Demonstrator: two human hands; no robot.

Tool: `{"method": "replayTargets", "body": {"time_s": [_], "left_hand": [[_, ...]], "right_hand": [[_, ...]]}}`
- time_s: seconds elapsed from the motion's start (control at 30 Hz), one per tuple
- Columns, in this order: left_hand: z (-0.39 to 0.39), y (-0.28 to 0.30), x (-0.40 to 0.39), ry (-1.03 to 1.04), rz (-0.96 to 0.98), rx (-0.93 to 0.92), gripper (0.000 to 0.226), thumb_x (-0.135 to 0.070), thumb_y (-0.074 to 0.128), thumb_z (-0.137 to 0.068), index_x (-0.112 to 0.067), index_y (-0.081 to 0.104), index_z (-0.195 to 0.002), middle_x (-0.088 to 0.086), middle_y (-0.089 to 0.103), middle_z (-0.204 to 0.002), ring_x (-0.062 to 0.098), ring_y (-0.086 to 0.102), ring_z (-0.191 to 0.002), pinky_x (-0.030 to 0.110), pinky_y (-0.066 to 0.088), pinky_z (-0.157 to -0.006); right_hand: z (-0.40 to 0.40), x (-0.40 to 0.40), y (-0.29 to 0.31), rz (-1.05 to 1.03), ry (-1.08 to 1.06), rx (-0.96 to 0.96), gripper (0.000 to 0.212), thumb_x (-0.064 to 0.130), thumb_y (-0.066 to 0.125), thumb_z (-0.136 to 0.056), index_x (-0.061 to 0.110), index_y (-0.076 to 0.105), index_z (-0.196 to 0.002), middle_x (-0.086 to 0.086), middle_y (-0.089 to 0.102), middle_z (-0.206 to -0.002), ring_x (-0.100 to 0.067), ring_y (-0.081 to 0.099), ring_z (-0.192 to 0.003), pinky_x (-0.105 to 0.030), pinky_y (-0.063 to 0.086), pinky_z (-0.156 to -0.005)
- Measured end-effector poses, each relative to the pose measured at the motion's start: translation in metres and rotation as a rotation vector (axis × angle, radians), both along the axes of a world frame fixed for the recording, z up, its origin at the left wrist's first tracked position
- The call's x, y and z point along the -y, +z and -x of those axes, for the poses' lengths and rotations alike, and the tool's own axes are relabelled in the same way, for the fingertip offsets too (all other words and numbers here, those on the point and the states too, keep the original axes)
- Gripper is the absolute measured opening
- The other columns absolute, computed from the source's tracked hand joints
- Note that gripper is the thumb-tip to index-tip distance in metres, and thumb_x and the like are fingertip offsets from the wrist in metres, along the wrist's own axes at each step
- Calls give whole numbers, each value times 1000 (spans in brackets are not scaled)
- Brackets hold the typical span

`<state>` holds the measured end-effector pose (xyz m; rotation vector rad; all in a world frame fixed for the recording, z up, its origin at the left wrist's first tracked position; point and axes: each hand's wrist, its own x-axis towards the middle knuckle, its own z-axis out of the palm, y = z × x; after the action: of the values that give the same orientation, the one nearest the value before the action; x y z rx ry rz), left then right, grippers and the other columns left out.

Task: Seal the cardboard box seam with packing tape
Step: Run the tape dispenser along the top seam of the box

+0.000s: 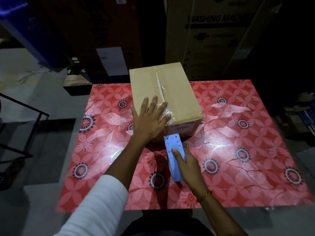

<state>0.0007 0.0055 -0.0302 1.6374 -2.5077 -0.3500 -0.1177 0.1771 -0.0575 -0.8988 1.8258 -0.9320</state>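
Note:
A brown cardboard box (177, 92) stands at the far middle of the red table, its two top flaps meeting along a centre seam (159, 82). Clear packing tape (167, 108) glints over the near part of that seam and the front edge. My left hand (150, 116) lies flat with fingers spread on the box's near left top, fingertips touching the tape. My right hand (187, 166) grips a blue tape dispenser (174, 155) just in front of the box, its toothed blade pointing at the box's front face.
The table carries a red flowered cloth (238, 150). Behind it stand large cartons, one printed "WASHING MACHINE" (216, 31). A black metal frame (25, 116) stands on the grey floor at the left, and dark clutter at the right.

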Motion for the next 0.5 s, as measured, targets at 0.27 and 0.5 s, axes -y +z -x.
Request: {"method": "replayTargets", "body": {"time_s": [0.27,0.5], "left_hand": [[-8,4,5,-75,-91,32,64,-68,13,-97,-45,0,-156,-6,-12,-168,21,-15,-154,69,-10,-115],[-7,2,-2,-99,40,54,62,-66,11,-98,-47,8,-156,1,-18,-167,26,-12,-154,62,-10,-118]], "right_hand": [[19,14,24,-100,93,-76,31,52,58,-93,28,69,-109,3,75,-95,-19,71,-84,-36,55,-78],[11,10,8,-70,87,-36,35,51,55,-96,26,65,-119,6,74,-106,-17,70,-97,-39,56,-87]]}}
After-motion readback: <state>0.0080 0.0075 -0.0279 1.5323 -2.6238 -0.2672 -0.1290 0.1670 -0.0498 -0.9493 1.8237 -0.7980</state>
